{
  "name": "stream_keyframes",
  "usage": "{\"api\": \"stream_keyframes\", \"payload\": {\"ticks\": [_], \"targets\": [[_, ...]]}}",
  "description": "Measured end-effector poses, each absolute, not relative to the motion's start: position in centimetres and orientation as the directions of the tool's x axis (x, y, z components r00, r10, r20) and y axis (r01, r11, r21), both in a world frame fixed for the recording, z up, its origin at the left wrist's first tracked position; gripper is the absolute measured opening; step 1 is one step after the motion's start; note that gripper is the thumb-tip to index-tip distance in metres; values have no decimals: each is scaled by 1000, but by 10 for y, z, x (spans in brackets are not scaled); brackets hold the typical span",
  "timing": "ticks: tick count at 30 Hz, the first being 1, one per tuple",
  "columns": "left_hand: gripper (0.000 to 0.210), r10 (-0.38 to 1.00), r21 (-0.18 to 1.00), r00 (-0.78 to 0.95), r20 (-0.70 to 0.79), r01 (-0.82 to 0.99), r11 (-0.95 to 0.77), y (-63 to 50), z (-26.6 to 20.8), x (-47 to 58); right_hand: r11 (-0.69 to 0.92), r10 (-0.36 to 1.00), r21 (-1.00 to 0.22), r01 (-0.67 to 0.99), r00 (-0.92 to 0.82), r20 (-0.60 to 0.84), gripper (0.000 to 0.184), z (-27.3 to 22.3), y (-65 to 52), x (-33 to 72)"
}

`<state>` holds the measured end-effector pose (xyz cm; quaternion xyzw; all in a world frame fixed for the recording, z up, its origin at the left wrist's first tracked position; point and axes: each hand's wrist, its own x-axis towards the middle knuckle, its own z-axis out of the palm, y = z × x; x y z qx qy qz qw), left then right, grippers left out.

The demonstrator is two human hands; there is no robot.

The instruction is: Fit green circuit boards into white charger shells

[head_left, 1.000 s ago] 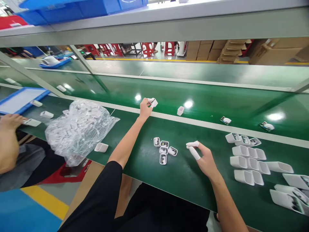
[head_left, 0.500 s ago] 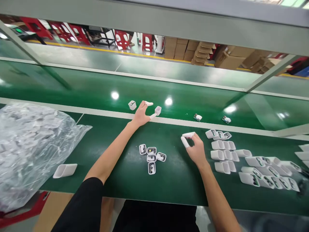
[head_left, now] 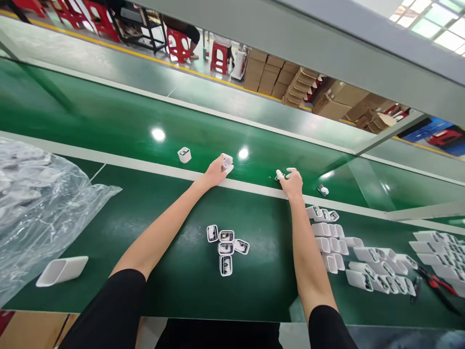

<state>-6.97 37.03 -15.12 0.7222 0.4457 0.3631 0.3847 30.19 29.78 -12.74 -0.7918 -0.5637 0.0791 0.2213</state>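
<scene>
My left hand [head_left: 215,171] is closed around a small white plastic housing [head_left: 226,164] at the near edge of the green belt, its open end facing me. White covers sit on its fingertips. On the right, my right hand [head_left: 292,184] reaches onto the belt, thumb and forefinger apart, at a small circuit board [head_left: 279,177] with a white part. The thumb partly hides that board. A second circuit board [head_left: 323,190] lies farther right. Another white housing [head_left: 184,154] stands on the belt, left of my left hand.
Several filled housings [head_left: 225,248] stand grouped mid-table. Rows of white housings [head_left: 329,230] cover the right side, near red-handled pliers [head_left: 438,283]. At left are a clear plastic bag [head_left: 69,194] of white parts and one housing lying down [head_left: 62,270]. A frame beam [head_left: 254,39] crosses overhead.
My left hand has closed on the white housing on the belt. My right hand has moved forward from above the table to the circuit board. The view has tilted.
</scene>
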Motion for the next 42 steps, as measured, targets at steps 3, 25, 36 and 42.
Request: {"api": "stream_keyframes", "payload": {"ticks": [3, 25, 36, 42], "targets": [[32, 930, 903, 296, 219, 300, -308, 366, -152, -68, -174, 962, -474, 863, 252, 105, 60, -131, 304, 301], [38, 810, 891, 479, 339, 113, -440, 350, -155, -38, 83, 996, -893, 443, -55, 65, 69, -119, 309, 223], [37, 719, 816, 438, 539, -61, -575, 355, -166, -35, 369, 929, -922, 119, -94, 359, 56, -99, 300, 190], [37, 731, 805, 421, 537, 1, -593, 354, -165, -38, 434, 896, -883, 178, -183, 404, 56, -94, 297, 188]]}}
